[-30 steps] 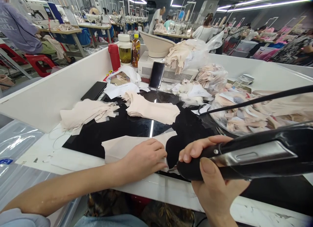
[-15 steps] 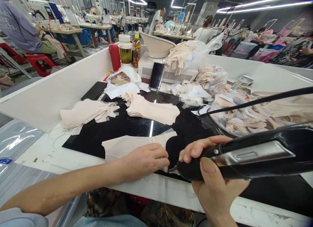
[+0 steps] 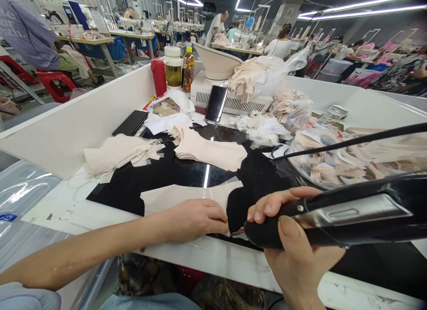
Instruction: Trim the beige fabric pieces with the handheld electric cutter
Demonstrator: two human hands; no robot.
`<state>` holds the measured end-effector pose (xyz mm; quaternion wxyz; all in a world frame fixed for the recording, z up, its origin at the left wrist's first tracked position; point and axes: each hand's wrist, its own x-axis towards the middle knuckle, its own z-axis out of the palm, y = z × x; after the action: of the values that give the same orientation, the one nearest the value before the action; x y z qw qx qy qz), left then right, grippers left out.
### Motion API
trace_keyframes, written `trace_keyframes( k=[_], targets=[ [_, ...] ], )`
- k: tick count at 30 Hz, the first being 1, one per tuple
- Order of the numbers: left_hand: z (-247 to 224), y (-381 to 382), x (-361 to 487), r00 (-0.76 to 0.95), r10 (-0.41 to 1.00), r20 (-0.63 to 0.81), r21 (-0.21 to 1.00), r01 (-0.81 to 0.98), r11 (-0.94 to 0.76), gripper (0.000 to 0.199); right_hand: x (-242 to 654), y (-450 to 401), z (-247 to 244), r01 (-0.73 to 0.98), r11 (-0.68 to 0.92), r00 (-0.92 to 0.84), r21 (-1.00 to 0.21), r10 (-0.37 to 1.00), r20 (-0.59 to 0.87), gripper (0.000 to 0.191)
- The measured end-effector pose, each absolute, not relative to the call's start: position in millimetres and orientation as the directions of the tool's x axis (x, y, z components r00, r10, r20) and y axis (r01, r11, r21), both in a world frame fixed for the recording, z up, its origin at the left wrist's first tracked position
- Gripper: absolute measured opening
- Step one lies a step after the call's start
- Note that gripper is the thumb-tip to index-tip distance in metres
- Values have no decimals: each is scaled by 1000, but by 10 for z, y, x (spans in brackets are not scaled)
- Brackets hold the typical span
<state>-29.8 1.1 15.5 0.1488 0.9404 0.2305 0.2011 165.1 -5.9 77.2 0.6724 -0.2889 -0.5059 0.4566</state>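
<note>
Back left: we see red flask [image 3: 158,78], lidded jar [image 3: 173,70], bottle [image 3: 187,72].
Phone [image 3: 216,104]: tilted in front of our vented box [image 3: 245,104].
Far left: we spot a red stool [image 3: 56,84].

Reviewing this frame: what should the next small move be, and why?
Probably ease the left hand slightly away from the tip of the black hand tool, keeping light pressure on the pale cloth piece. The right hand grips the tool with its tip close beside the left fingers; whether the tip touches the cloth, I cannot tell.
</note>
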Motion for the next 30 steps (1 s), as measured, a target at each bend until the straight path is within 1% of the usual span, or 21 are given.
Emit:
trace_keyframes(
  k=[7, 13, 19, 25, 30],
  targets=[
    [131, 19, -302, 812, 467, 350, 350, 350, -869, 28, 1664, -59, 769, -307, 419, 77, -855, 906, 416, 33],
    [141, 24, -327, 832, 454, 318, 325, 354, -877, 30, 1643, -62, 780, -321, 421, 84, -848, 905, 417, 32],
    [155, 32, -352, 837, 428, 341, 289, 340, -895, 28, 1639, -56, 771, -311, 428, 98, -849, 903, 419, 33],
    [140, 29, -360, 853, 403, 333, 251, 332, -909, 27, 1634, -61, 762, -324, 419, 91, -848, 906, 412, 31],
    [126, 27, -349, 840, 405, 361, 225, 343, -912, 26, 1638, -29, 807, -343, 444, 138, -828, 895, 424, 32]
  ],
)
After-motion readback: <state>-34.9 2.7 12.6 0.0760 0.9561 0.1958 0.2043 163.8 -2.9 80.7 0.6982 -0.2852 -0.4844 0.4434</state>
